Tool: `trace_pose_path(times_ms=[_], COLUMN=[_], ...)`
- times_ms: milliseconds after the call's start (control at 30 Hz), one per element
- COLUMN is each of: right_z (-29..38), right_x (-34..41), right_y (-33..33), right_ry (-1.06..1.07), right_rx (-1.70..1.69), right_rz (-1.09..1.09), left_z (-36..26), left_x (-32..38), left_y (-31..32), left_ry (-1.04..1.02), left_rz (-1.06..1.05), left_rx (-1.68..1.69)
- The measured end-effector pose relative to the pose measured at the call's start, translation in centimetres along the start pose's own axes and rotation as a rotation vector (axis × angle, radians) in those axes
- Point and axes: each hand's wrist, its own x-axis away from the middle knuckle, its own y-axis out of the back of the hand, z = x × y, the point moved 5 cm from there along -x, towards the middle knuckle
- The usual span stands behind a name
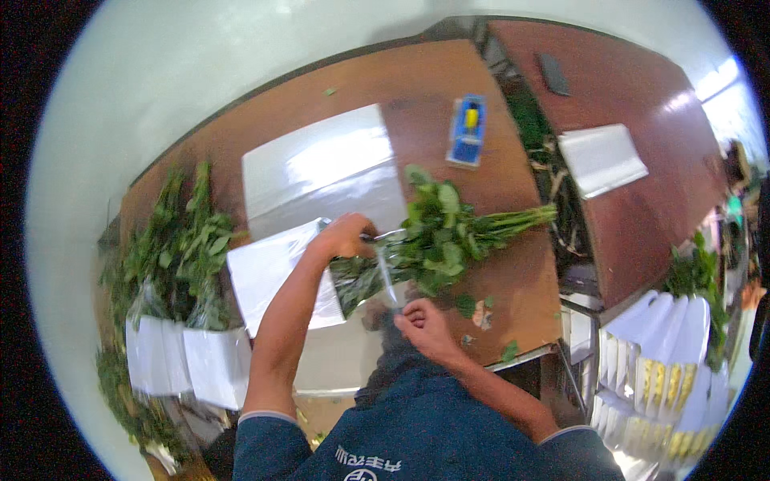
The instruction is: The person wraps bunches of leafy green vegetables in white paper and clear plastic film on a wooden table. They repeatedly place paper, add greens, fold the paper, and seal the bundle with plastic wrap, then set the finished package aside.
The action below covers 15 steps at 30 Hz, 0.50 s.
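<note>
A bunch of leafy green stems (442,240) lies across the table, cut ends to the right, its left part in a white and clear plastic sleeve (274,279). My left hand (348,237) is over the sleeve's opening, fingers curled on a small dark-and-silver thing (385,234), too blurred to name. From near it a narrow shiny strip (386,276), perhaps tape, runs down to my right hand (424,327), which pinches its lower end just below the bunch. Flat clear and white plastic sheets or sleeves (319,162) lie beyond.
A blue tape dispenser (467,129) stands at the back right of the wooden table. Sleeved bunches (201,252) lie at the left. Across a gap, a second table (649,240) bears plastic sleeves (603,159) and a dark object (553,74). White-wrapped bundles (659,361) are at lower right.
</note>
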Motion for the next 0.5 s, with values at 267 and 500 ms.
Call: trace_pose_path(times_ms=[267,500], right_z=[-3.9,-6.0], right_x=[-2.3,-5.6], right_y=[1.3,2.0], right_ry=[0.102,0.179], right_rx=[0.173,0.268], right_rz=[-0.161,-0.266], left_z=[-5.9,-7.4], left_x=[-0.2,1.0], left_y=[-8.8,-5.9], left_ry=[-0.01,0.058], left_rz=[-0.33,-0.278], left_rx=[-0.606,-0.392])
